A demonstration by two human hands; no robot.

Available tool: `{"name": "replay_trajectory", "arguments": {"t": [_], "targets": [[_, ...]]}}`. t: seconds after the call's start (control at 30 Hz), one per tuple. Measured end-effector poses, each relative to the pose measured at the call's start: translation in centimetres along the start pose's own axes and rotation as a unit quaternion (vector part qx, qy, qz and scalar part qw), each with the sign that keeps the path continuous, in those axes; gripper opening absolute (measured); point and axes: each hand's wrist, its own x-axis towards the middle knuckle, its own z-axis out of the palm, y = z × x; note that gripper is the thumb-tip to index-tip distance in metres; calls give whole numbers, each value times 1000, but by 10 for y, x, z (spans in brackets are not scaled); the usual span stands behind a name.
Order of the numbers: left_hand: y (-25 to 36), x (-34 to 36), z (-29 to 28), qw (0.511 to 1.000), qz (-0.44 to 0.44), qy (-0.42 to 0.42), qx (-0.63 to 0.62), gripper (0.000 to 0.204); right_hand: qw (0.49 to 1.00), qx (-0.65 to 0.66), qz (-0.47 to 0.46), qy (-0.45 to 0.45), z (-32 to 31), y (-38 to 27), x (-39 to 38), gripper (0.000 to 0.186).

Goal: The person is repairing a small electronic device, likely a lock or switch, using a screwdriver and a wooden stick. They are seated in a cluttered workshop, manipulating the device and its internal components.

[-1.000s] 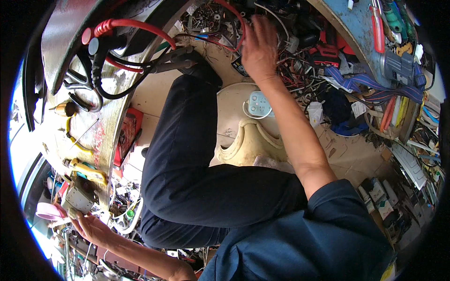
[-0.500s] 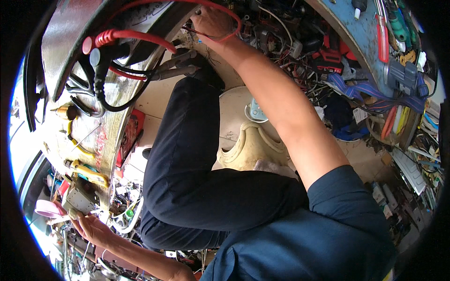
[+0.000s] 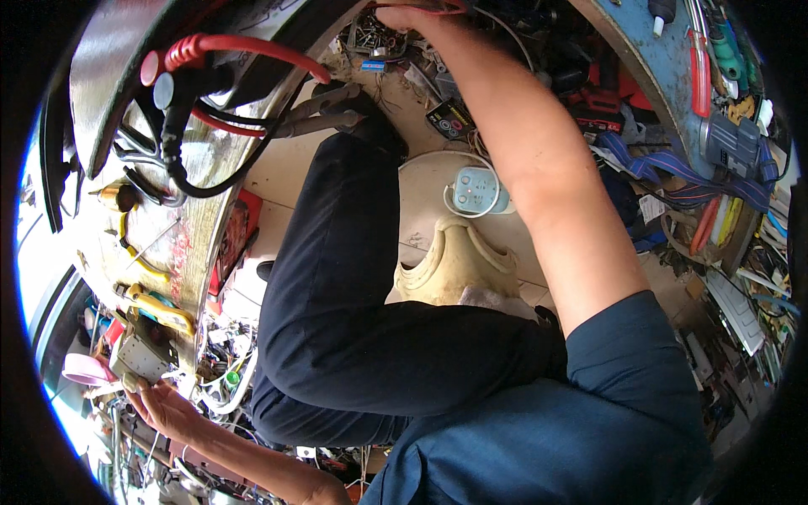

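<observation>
My left hand [image 3: 167, 411] is at the lower left, against the lower edge of a grey metal box [image 3: 143, 357]. Its fingers look loosely stretched and apart, with the tips touching the box. My right hand [image 3: 402, 18] reaches far forward to the top edge of the picture, where its fingers are mostly cut off. A thin red cable [image 3: 438, 8] passes beside that hand. Small loose metal parts [image 3: 374, 38] and a blue-and-white packet [image 3: 373, 66] lie just below it. What the right hand holds, if anything, cannot be seen.
A workbench [image 3: 189, 252] at left carries thick red cable [image 3: 252, 49], black cable and yellow-handled pliers [image 3: 164, 313]. My bent leg [image 3: 345, 278] fills the middle. Beyond it are a cream plastic stool [image 3: 450, 269] and a light-blue box [image 3: 476, 189]. Tools crowd the blue surface [image 3: 648, 59] at right.
My right hand has moved up and slightly right, partly out of the picture, with the red cable loop beside it. More of the light-blue box shows. My left hand stays in place.
</observation>
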Motion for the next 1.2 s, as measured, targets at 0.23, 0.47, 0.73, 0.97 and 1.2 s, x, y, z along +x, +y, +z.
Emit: {"name": "replay_trajectory", "arguments": {"t": [0.23, 0.47, 0.73, 0.97, 1.2], "targets": [[4, -27, -7, 1000, 6, 31, -1, 49, 722, -686, -56, 68, 39, -30, -52, 50], [4, -16, -4, 1000, 9, 3, -15, 48, 522, -838, -54, 150, 47, 59, -67, 41], [3, -8, 3, 1000, 13, 15, -5, 49, 625, -756, -81, 176, 25, 68, -81, 42], [-7, 9, -22, 999, 10, -11, -28, 44, 581, -764, -110, 260, 51, 66, -61, 51], [-1, 0, -7, 1000, 1, 29, 2, 52, 503, -795, -225, 252, 83, 73, -90, 42]]}}
